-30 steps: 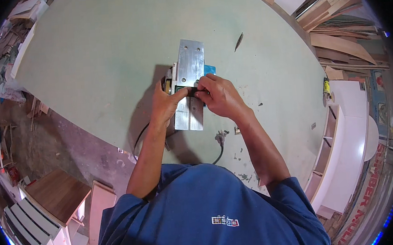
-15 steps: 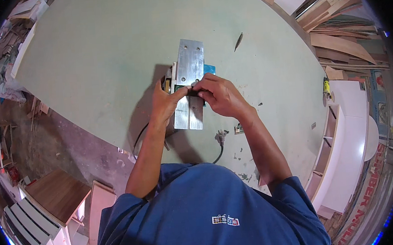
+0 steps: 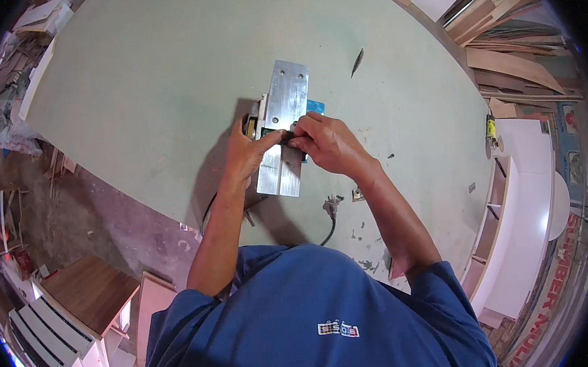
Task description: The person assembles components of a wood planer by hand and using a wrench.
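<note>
Left hand holds planer by its left side; right hand at its middle, fingers narrow, contents unclear.

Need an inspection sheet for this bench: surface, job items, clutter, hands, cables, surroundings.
Surface: pale green table, with scattered dark marks on the right.
Job items: power tool, flat metal plates facing up, dark gap between them, blue part at its right.
Clutter: thin dark pointed piece beyond the tool; small dark bit right of the right hand.
Hands: left hand grips the tool's left side, thumb at the gap; right fingers bunched at the gap, anything pinched unclear.
Cables: plug on the table, cord running toward the shirt; far end hidden.
Surroundings: boards upper right; white cabinet right; brown panel lower left.
</note>
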Demonstrator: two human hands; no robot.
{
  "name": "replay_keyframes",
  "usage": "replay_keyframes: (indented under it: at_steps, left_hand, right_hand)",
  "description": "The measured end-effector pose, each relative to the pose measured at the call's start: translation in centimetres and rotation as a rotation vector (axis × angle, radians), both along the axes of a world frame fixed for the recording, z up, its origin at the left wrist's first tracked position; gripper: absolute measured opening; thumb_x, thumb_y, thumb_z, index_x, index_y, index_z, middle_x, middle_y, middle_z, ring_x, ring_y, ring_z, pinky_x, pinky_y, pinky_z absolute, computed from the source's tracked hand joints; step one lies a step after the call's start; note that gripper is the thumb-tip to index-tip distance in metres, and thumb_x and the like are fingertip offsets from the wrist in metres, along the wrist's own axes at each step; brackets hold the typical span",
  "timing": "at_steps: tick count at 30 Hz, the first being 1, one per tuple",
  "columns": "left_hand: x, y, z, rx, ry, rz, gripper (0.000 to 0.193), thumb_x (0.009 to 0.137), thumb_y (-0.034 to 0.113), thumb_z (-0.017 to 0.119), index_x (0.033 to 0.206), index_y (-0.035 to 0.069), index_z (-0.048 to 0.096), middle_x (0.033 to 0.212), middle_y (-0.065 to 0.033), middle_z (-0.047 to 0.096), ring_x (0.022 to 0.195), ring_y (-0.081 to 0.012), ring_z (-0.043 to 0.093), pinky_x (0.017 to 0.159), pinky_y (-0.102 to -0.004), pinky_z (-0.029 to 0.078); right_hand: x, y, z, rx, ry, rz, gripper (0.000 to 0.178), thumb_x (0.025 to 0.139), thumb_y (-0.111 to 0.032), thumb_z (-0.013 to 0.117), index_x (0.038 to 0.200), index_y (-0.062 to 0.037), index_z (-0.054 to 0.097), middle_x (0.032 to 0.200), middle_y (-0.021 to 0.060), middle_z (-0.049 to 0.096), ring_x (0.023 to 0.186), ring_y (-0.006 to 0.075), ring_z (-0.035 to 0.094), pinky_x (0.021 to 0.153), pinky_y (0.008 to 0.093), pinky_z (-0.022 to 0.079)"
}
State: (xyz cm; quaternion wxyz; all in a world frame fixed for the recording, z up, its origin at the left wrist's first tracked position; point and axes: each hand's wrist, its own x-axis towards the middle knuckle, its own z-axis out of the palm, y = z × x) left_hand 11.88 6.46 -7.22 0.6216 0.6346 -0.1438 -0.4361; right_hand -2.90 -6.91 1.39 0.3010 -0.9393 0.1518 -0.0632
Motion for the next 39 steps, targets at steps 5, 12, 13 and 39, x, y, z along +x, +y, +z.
replay_keyframes:
  at_steps: [5,12,13,39]
  left_hand:
    - [0.1,0.1,0.1,-0.015,-0.003,0.01,0.086,0.07,0.025,0.092,0.137,-0.007,0.049,0.12,-0.0172,0.067,0.107,-0.022,0.067,0.095,-0.0368,0.053]
    - [0.0,0.0,0.1,-0.002,0.002,-0.025,0.085,0.071,0.023,0.091,0.139,-0.006,0.049,0.121,-0.0168,0.067,0.109,-0.0226,0.066,0.097,-0.0367,0.053]
    - [0.1,0.1,0.1,0.006,-0.002,-0.02,0.085,0.071,0.023,0.091,0.139,-0.005,0.049,0.121,-0.0167,0.067,0.109,-0.0226,0.066,0.097,-0.0368,0.052]
    - [0.0,0.1,-0.6,-0.052,0.007,-0.025,0.087,0.072,0.02,0.089,0.142,-0.008,0.044,0.125,-0.0188,0.064,0.113,-0.0243,0.064,0.1,-0.0379,0.051]
  right_hand:
    - [-0.2,-0.4,0.0,0.037,-0.021,0.036,0.014,0.089,-0.01,0.07,0.094,-0.0035,0.059,0.088,0.014,0.065,0.083,0.0365,0.067,0.07,0.0483,0.052]
    - [0.3,-0.1,0.9,-0.179,0.141,0.097,0.016,0.091,-0.012,0.069,0.102,-0.0044,0.059,0.091,0.0132,0.066,0.086,0.0354,0.068,0.072,0.0467,0.054]
    - [0.4,-0.1,1.1,-0.18,0.141,0.098,0.016,0.091,-0.012,0.069,0.102,-0.0044,0.059,0.091,0.0132,0.066,0.086,0.0354,0.068,0.072,0.0467,0.054]
    - [0.0,1.1,0.3,-0.179,0.108,0.019,0.012,0.092,-0.006,0.064,0.098,-0.0038,0.054,0.089,0.0157,0.063,0.083,0.0384,0.066,0.07,0.0496,0.051]
